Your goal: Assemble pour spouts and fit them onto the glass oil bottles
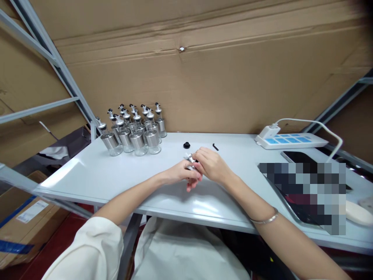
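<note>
Over the front middle of the table, my left hand (pixel 182 173) is closed around a small silver pourer spout (pixel 190 158). My right hand (pixel 212 164) meets it from the other side, its fingers bent onto the same spout. Both hands cover most of the spout, so its lower part is hidden. Just beyond them on the tabletop lies a round black stopper (pixel 186 145). A small bent black piece (pixel 215 147) rests to its right. At the back left stand several glass bottles (pixel 138 144) with steel sleeves, most of them topped by silver and black pourers.
A white power strip (pixel 294 141) with a plugged-in charger (pixel 269 132) and a white cable (pixel 320 121) lies at the back right. A tablet (pixel 305 219), partly blurred out, sits on the white table (pixel 93 177). Cardboard (pixel 215 85) walls off the back; metal shelf posts (pixel 65 81) flank it.
</note>
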`<state>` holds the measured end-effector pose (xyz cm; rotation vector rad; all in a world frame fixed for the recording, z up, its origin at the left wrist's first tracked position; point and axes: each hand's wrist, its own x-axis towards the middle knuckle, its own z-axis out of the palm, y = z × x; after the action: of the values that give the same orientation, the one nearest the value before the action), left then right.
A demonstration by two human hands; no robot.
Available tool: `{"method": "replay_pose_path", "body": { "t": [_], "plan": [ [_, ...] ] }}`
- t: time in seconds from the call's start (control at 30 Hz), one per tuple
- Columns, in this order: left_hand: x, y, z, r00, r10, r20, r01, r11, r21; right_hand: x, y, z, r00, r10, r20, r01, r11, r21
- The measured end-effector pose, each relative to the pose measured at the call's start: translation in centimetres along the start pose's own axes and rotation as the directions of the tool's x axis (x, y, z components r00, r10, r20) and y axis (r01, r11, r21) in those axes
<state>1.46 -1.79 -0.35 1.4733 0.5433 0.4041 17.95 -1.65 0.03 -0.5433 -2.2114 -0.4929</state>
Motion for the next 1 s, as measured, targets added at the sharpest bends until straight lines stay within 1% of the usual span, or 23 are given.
{"method": "replay_pose_path", "body": {
  "t": [0.1,0.13,0.2,0.43,0.6,0.73,0.87,1.0],
  "plan": [
    [-0.1,0.1,0.4,0.993,0.099,-0.058,-0.09,0.986,0.142,-0.2,0.0,0.2,1.0,0.016,0.012,-0.016,1.0,0.018],
    [-0.2,0.1,0.5,0.99,0.126,-0.06,-0.113,0.978,0.175,-0.3,0.0,0.2,1.0,0.027,0.009,-0.027,0.999,0.029],
    [-0.2,0.2,0.7,0.989,0.139,-0.052,-0.127,0.972,0.199,-0.3,-0.1,0.2,0.999,0.054,0.004,-0.054,0.997,0.057],
    [-0.4,0.5,1.0,0.996,0.082,-0.038,-0.075,0.984,0.164,-0.2,-0.5,0.0,0.992,0.118,0.042,-0.122,0.988,0.095],
    [-0.5,0.4,1.1,0.996,0.083,-0.022,-0.078,0.982,0.175,-0.2,-0.6,0.0,0.987,0.147,0.067,-0.154,0.982,0.11],
    [-0.6,0.4,1.2,0.997,0.076,-0.025,-0.072,0.987,0.143,-0.2,-0.8,0.0,0.982,0.172,0.078,-0.182,0.972,0.151],
    [-0.6,0.6,1.5,0.997,0.064,-0.038,-0.06,0.992,0.113,-0.2,-0.9,0.0,0.963,0.23,0.139,-0.254,0.948,0.189],
    [-0.7,0.7,1.5,0.997,0.075,-0.03,-0.071,0.992,0.104,-0.2,-0.9,-0.1,0.929,0.306,0.207,-0.353,0.901,0.252]
  ]
}}
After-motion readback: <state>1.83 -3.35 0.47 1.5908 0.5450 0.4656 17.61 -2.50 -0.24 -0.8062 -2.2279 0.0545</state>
